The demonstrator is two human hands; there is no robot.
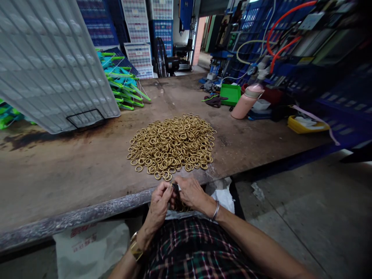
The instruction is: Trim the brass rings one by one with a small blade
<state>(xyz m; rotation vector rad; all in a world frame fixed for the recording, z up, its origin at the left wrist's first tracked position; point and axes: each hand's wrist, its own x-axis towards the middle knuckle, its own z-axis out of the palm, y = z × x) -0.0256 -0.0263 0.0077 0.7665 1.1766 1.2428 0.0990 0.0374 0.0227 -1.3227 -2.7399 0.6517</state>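
A heap of brass-coloured rings (174, 141) lies on the brown worktable, close to its front edge. Just in front of it my two hands meet over the edge. My left hand (159, 199) is closed in a pinch, and what sits between its thumb and finger is too small to make out. The fingers of my right hand (190, 192) are bent around a small black object (175, 187), whose kind I cannot tell. Below both hands, more rings (183, 207) lie in a white sack (225, 199) at my lap, partly hidden by my hands.
On the worktable (95, 162), a grey ribbed plastic panel (58, 66) leans at the left beside green and blue plastic pieces (128, 87). A pink bottle (247, 101), a green tray (230, 94) and a yellow tray (306, 124) stand at the right. A printed sack (93, 246) is below the table.
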